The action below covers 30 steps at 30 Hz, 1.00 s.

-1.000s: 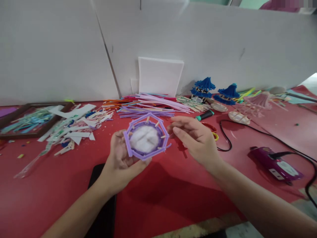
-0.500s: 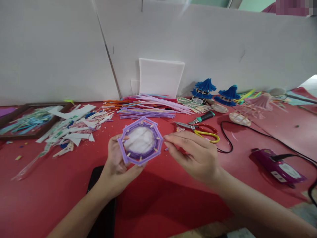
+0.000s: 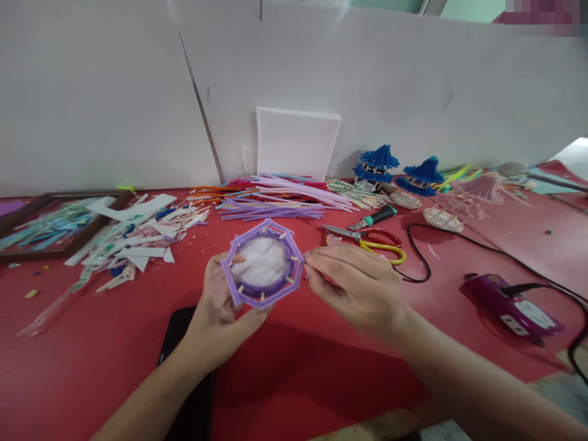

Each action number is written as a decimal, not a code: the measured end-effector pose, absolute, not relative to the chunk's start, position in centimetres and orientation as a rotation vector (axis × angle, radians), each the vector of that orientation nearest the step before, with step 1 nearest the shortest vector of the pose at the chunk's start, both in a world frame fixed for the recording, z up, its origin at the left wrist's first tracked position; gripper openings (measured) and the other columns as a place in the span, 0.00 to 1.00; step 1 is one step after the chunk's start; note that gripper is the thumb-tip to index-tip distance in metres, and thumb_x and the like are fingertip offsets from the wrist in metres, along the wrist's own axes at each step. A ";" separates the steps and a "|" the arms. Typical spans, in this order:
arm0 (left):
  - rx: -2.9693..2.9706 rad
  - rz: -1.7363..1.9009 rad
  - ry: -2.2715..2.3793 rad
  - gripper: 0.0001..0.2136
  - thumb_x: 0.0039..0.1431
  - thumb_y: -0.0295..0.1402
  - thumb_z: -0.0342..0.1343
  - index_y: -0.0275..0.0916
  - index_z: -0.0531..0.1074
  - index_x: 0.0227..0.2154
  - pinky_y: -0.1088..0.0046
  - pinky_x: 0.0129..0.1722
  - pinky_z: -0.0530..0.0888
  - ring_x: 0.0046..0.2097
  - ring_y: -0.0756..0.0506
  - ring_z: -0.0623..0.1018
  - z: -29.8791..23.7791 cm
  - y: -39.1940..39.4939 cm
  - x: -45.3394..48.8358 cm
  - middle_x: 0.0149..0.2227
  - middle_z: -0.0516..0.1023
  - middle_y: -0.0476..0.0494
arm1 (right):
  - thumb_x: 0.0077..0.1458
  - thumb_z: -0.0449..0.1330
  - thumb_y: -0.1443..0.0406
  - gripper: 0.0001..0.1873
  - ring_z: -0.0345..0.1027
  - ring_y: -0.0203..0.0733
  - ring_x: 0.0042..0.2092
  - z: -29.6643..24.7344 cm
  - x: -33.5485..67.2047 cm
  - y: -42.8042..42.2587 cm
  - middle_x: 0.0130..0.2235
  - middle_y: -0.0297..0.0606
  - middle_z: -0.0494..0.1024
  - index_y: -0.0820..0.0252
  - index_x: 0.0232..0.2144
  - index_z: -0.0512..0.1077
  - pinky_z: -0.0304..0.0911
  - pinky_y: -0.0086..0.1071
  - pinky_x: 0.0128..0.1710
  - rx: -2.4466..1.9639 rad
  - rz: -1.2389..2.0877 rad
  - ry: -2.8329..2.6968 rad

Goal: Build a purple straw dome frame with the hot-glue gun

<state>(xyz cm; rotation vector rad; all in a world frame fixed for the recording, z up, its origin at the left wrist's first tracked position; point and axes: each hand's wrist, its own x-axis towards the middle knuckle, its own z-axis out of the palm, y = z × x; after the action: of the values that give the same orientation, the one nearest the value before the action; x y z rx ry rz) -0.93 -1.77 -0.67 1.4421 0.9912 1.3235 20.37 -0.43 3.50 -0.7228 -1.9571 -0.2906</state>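
- Far left, I see blue and green paper-like strips (image 3: 52,229) heaped inside a brown rectangular frame (image 3: 41,252) on the smooth red tabletop (image 3: 105,355).
- Beside them lies a loose, jagged pile of white paper scraps (image 3: 149,207).
- The left hand (image 3: 223,300) is half open, cupped around the left and lower edge of a purple, many-sided ring-shaped model (image 3: 263,263), its thumb beneath.
- That model sits raised mid-view, tilted toward my camera: straight lilac bars outside, short pale pegs, a darker ring, and a soft-looking white round centre (image 3: 257,257).
- Behind it spreads a bundle of thin lilac, red and orange sticks (image 3: 291,193).
- The right hand (image 3: 356,282) has thumb and forefinger drawn into a tight pinch on the model's right corner; its other fingers curl in.
- Just beyond, I find metal-bladed scissors with red and yellow handles (image 3: 390,251).
- Farther right stand two blue, pleated-looking cone-roofed models (image 3: 383,160) and a pink one (image 3: 482,187).
- A glossy magenta power block (image 3: 509,303) lies nearest the right edge.
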 end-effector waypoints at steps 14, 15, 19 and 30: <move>1.421 1.387 1.101 0.24 0.41 0.26 0.67 0.47 0.65 0.41 0.79 0.30 0.76 0.31 0.52 0.76 -0.5 -2.0 -0.3 0.39 0.69 0.51 | 0.55 0.59 0.75 0.06 0.75 0.36 0.33 3.3 20.2 -0.3 0.31 0.37 0.80 0.60 0.32 0.72 0.74 0.30 0.38 -0.735 -0.284 -1.946; 1.409 1.388 1.095 0.24 0.41 0.26 0.67 0.46 0.65 0.41 0.79 0.30 0.76 0.30 0.52 0.76 -0.5 -2.0 -0.3 0.38 0.69 0.52 | 0.54 0.59 0.75 0.06 0.75 0.36 0.32 3.3 20.1 -0.3 0.30 0.37 0.80 0.60 0.31 0.71 0.73 0.30 0.37 -0.739 -0.287 -1.946; 1.353 1.410 1.101 0.23 0.41 0.27 0.68 0.46 0.65 0.40 0.79 0.29 0.75 0.32 0.51 0.77 -0.4 -2.3 0.1 0.36 0.72 0.52 | 0.53 0.58 0.76 0.09 0.74 0.36 0.30 3.3 20.0 -0.4 0.28 0.36 0.78 0.59 0.27 0.69 0.72 0.30 0.35 -0.754 -0.293 -1.929; 1.400 1.396 1.089 0.21 0.39 0.25 0.66 0.42 0.64 0.35 0.73 0.33 0.78 0.35 0.46 0.80 1.3 -2.3 1.0 0.36 0.74 0.49 | 0.55 0.55 0.75 0.09 0.71 0.36 0.31 3.4 19.9 -0.2 0.27 0.36 0.77 0.58 0.27 0.68 0.71 0.32 0.35 -0.756 -0.250 -1.940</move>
<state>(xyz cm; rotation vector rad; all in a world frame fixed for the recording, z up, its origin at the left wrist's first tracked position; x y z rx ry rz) 1.01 -2.31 1.28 1.4000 1.0891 1.3962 19.95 -0.22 3.37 -0.7563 -1.9401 -0.2502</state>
